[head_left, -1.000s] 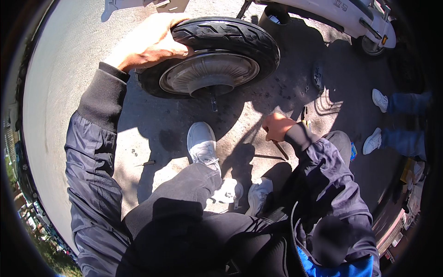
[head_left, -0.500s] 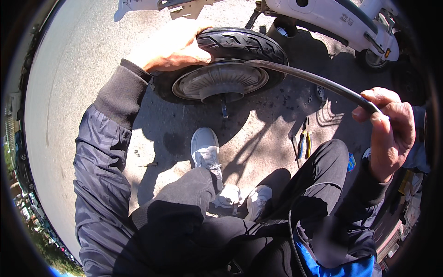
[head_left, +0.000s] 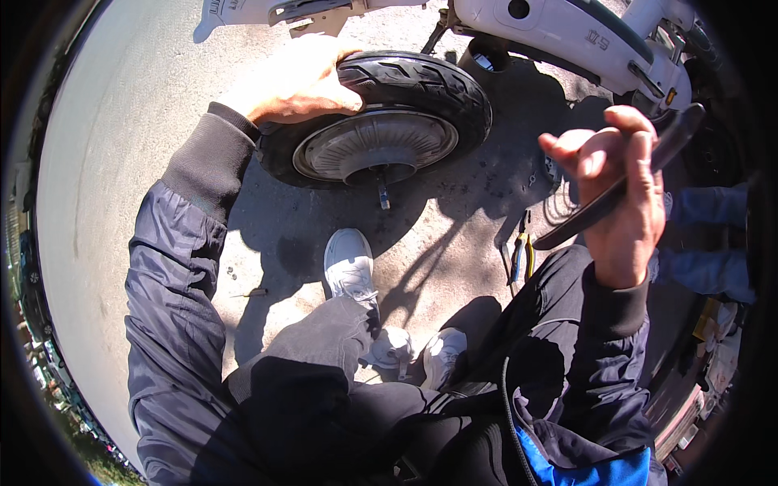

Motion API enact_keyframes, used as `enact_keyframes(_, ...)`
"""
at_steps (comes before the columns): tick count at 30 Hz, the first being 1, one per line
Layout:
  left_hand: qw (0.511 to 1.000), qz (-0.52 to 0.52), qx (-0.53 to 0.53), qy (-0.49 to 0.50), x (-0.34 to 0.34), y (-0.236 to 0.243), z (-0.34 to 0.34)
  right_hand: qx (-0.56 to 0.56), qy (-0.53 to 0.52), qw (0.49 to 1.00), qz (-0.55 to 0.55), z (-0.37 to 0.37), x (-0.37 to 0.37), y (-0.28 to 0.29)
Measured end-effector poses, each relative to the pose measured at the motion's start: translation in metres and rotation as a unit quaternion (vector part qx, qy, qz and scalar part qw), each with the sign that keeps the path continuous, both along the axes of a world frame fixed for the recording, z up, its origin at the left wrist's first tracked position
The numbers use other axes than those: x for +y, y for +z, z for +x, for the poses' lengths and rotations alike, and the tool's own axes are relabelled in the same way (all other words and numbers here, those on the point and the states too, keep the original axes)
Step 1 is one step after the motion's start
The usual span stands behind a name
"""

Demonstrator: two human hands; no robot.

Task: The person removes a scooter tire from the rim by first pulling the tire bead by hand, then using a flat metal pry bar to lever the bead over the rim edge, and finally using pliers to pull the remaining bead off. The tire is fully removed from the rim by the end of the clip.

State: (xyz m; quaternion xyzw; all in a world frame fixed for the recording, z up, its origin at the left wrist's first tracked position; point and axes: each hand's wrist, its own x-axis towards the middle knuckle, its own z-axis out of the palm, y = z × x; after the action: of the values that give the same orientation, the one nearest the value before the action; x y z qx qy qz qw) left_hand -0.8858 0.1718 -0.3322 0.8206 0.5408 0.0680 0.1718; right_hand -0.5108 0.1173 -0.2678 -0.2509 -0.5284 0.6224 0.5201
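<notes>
A small scooter wheel (head_left: 381, 121) with a black tyre and a grey hub lies tilted on the concrete ahead of me. My left hand (head_left: 296, 81) rests on the tyre's upper left edge and holds it. My right hand (head_left: 620, 190) is raised at the right and is closed around a black rubber inner tube (head_left: 583, 219), which runs up to the right out of my fist. A short axle stub (head_left: 381, 190) sticks out below the hub.
A white scooter body (head_left: 567, 32) stands at the top of the view. Pliers with yellow handles (head_left: 523, 255) lie on the ground by my right knee. My grey shoes (head_left: 350, 263) are planted below the wheel. Another person's jeans-clad legs (head_left: 705, 243) are at the right.
My right hand rose from the ground near the pliers with the black tube, pulling it clear of the wheel and closer to me. My left hand stayed on the tyre.
</notes>
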Motion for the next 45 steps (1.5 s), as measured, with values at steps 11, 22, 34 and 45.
enact_keyframes(11, 0.997, 0.010, 0.044, 0.055, -0.009, -0.004, 0.004, -0.447, 0.137, 0.879, -0.095, -0.012, -0.042, -0.086)
enact_keyframes(22, 0.999, -0.027, -0.023, -0.001, 0.009, -0.001, -0.003, -0.382, 0.098, 0.905, -0.158, 0.029, -0.051, -0.074)
enact_keyframes(34, 0.999, 0.008, -0.034, -0.006, 0.003, 0.001, 0.006, -0.518, 0.209, 0.830, -0.007, -0.003, 0.020, 0.012)
enact_keyframes(45, 0.997, 0.040, -0.063, -0.018, 0.001, -0.009, 0.007, -0.634, 0.203, 0.740, -0.098, -0.043, 0.066, 0.063)
